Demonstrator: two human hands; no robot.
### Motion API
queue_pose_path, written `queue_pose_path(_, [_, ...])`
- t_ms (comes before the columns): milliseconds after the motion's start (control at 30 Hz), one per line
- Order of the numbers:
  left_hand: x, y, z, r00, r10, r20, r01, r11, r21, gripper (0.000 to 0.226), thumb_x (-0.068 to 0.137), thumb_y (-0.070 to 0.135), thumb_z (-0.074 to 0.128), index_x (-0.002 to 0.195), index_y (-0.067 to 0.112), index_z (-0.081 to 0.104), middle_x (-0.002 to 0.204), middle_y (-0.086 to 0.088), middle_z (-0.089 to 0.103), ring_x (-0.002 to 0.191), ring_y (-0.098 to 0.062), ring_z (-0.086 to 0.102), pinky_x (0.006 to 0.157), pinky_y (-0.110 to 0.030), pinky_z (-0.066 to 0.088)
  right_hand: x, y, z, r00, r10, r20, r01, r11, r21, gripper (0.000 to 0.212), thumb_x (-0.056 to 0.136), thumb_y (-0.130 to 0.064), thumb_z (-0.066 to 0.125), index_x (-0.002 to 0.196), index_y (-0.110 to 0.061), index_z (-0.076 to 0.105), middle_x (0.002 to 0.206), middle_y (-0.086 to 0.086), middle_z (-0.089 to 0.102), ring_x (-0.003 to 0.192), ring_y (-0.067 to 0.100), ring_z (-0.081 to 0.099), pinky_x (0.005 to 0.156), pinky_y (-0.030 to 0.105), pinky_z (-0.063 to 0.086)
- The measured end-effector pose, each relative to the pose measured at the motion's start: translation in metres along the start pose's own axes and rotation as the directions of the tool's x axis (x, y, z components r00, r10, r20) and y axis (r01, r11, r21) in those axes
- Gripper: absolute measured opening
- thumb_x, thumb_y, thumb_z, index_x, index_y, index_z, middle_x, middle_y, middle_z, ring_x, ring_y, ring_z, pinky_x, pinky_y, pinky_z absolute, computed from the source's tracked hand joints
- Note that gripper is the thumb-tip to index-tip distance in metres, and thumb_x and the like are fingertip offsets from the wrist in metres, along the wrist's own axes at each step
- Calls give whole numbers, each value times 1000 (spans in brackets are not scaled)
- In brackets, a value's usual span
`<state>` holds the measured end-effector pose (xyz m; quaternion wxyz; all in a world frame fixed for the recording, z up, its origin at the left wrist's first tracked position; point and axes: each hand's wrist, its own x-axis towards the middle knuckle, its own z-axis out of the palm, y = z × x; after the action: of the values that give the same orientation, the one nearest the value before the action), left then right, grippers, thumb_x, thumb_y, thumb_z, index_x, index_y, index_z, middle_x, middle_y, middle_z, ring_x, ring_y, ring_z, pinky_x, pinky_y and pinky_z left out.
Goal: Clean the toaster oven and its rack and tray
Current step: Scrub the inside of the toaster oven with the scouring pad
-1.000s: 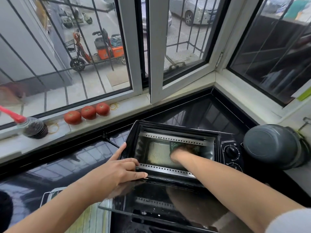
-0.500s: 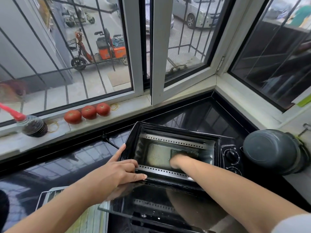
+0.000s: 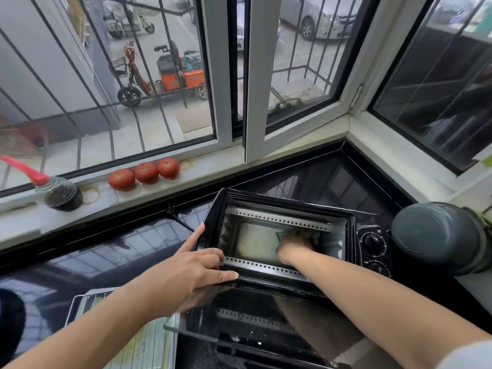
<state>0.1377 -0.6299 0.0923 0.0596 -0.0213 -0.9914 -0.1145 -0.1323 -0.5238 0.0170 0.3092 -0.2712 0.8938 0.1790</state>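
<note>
Toaster oven (image 3: 279,209) on black counter (image 3: 106,251), door (image 3: 253,323) dropped open. Left hand (image 3: 186,270) flat on front-left edge, fingers straight. Right hand (image 3: 294,245) inside against back wall, pressing a cloth (image 3: 298,233); grip unclear. Rack (image 3: 80,304) left of door.

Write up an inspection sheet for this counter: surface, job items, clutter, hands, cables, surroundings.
Surface: glossy black counter, reflecting the window.
Job's things: toaster oven with door folded down; rack on the counter beside it, partly hidden.
Clutter: three tomatoes, bottle, rubber bands on the sill; dark pot at right.
Hands: left hand rests on the oven's front corner; right hand inside on a scrub pad, grip unclear.
Cables: black cord behind the oven.
Surroundings: barred window, scooter and car outside.
</note>
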Motion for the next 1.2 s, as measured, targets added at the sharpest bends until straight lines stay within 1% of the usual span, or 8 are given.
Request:
queue_pose_path(167, [-1,-1,0,1000,4,4,-3,1000,-25,35,108,36,52,141,44,59,88,16,55,117,-4,58,126,-63,4,-7,-4,0,980,-154,124,146,987,73,50,95,-1,38,145,7,37,149,23,40,127,34,51,100,35,48])
queue_pose_path(267, [2,-2,-4,1000,9,6,-9,1000,-28,35,108,38,49,142,45,59,89,16,58,115,-4,59,127,-61,2,-12,-11,-10,973,-199,119,173,965,197,47,101,-2,31,147,7,34,155,22,33,136,36,41,107,36,40])
queue_pose_path(533, [-1,-1,-2,999,32,5,-32,999,-21,43,104,30,59,144,46,55,90,17,55,120,-3,57,127,-60,1,-19,-3,-12,941,-270,205,260,963,78,48,104,-8,27,151,3,27,160,18,24,145,33,30,115,38,31])
queue_pose_path(667, [-2,-4,-4,998,29,55,-32,998,45,50,103,28,60,148,48,50,91,18,55,123,-3,54,127,-61,-1,-9,0,-11,961,-243,128,247,969,-11,55,101,-22,35,148,6,30,151,23,37,133,35,43,104,33,42])
queue_pose_path(833, [-4,-2,3,998,52,25,-53,998,45,67,94,20,74,148,49,47,94,18,53,125,-3,54,126,-61,1,-25,-7,-9,912,-316,261,348,933,-87,47,101,-5,30,147,5,34,154,22,33,137,36,40,111,40,39])
queue_pose_path(967, [-3,1,-2,999,41,22,-42,998,56,57,96,25,71,145,46,52,92,18,53,123,-4,55,126,-60,-1,-12,-4,-5,985,-166,45,172,970,-173,59,91,-25,41,144,-1,37,149,24,25,133,41,32,107,45,38])
queue_pose_path(1067, [-5,3,-3,999,42,26,-44,997,63,51,100,27,64,146,46,50,90,18,52,122,-5,56,127,-58,-3,-11,4,-6,968,-177,177,195,976,-93,45,95,-4,35,137,7,45,123,21,46,100,30,48,91,38,49])
queue_pose_path(1200, [-8,4,3,999,23,37,-25,998,63,64,94,24,74,146,49,49,93,20,50,127,-5,55,127,-60,-1,-12,6,-15,950,-183,252,205,977,-63,47,96,6,30,142,9,38,134,22,44,101,28,43,98,40,45])
